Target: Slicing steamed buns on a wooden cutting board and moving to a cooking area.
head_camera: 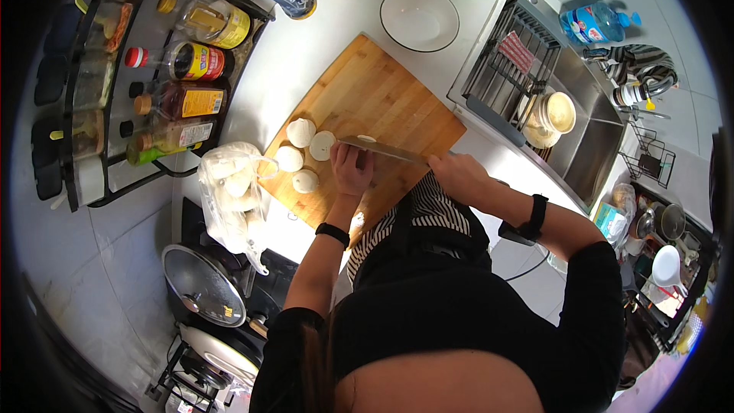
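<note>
My right hand [459,176] grips the handle of a kitchen knife, its wide blade [393,151] pointing left across the wooden cutting board [378,86]. My left hand [351,171] has its fingers curled beside the blade near its far end. They hold a white bun [367,138]; only a pale sliver shows past the blade, and the rest is hidden by hand and knife. Left of that hand lie several round white pieces that look like steamed buns, among them one [322,145] close to my fingers and another [301,132] farther back.
A clear plastic bag [229,183] of white buns touches the board's left side. Behind the board sits a white bowl [420,18]. The sink [593,149] is to the right, with a drying rack [510,63]. A bottle rack [166,69] and lidded pan [203,284] stand left.
</note>
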The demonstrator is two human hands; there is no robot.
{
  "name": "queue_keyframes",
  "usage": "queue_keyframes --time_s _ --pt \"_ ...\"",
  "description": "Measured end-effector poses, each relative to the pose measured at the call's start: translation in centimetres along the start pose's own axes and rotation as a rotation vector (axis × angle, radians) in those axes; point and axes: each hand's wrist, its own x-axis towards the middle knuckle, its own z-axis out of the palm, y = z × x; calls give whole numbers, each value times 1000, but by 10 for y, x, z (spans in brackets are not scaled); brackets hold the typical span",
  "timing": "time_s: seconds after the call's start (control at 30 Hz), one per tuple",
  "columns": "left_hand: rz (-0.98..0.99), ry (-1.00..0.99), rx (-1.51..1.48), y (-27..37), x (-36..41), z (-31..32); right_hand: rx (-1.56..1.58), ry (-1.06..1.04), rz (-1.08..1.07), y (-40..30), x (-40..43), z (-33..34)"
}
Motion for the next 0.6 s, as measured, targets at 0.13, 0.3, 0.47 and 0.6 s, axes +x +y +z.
queue_keyframes --time_s 0.13,0.3,0.47,0.6 --pt "-35 -16 -33 6 6 -6 -18 -16 2 3 2 -4" --pt "-157 -133 -133 2 2 -26 -27 -10 3 3 4 -6" --pt "55 65 -135 30 58 -65 -23 38 -7 10 1 -2" --pt "449 -720 61 36 118 -75 -30 24 -40 10 2 -6"
